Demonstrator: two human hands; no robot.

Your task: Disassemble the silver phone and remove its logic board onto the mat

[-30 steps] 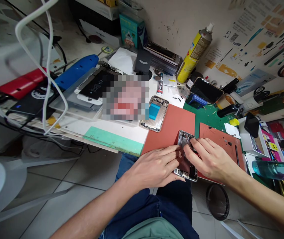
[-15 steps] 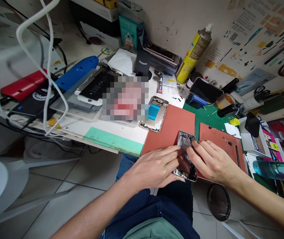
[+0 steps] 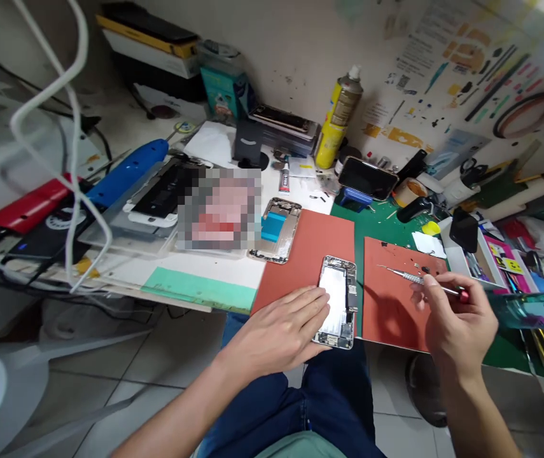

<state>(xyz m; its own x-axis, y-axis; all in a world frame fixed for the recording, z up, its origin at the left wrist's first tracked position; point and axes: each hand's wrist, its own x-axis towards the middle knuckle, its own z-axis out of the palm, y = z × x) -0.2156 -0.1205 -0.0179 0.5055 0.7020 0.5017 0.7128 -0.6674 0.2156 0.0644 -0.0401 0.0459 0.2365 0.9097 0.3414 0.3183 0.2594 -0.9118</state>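
My left hand (image 3: 284,327) grips the left side of an opened phone housing (image 3: 336,312) at the front edge of the desk, its fingers lying over the rim and the thumb low by the bottom edge. Bright light reflects off the bare inside, and a dark board and small parts show along its right side. To the right, my right hand (image 3: 462,321) pinches a thin metal pick (image 3: 412,278) with a knurled grip and a red end. Its fine tip points left, above a reddish-brown mat (image 3: 386,318) and apart from the phone.
Another phone housing with a blue patch (image 3: 274,228) lies further back. A phone screen (image 3: 161,194) rests on clear trays at left. Small parts lie on the right mat. A spray can (image 3: 338,117), a propped phone (image 3: 368,178) and a tool box (image 3: 472,254) stand behind.
My right hand has drawn away from the phone housing to the right, with the pick now in plain view. My left hand stays on the housing. The camera view has shifted.
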